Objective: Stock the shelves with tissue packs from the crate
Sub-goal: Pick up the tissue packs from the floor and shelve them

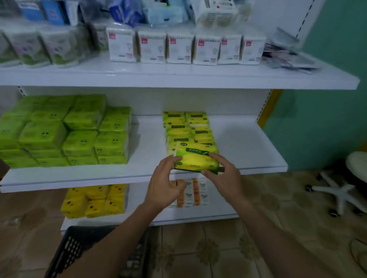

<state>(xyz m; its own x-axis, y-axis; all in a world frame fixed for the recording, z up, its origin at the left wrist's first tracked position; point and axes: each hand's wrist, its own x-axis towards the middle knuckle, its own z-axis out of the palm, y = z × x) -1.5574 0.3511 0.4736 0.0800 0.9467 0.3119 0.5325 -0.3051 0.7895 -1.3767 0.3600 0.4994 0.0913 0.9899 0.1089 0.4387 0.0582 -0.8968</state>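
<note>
Hands [165,181] [225,178] hold tissue pack [195,159] over white shelf [244,144].

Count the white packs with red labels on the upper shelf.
6 white packs, side by side in one row on the upper shelf, from its middle rightwards; others may be hidden behind.

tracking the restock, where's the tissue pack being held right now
Head view, centre-right: the tissue pack is held between the left hand and right hand at the middle shelf's front edge, just before the matching stack.
</note>
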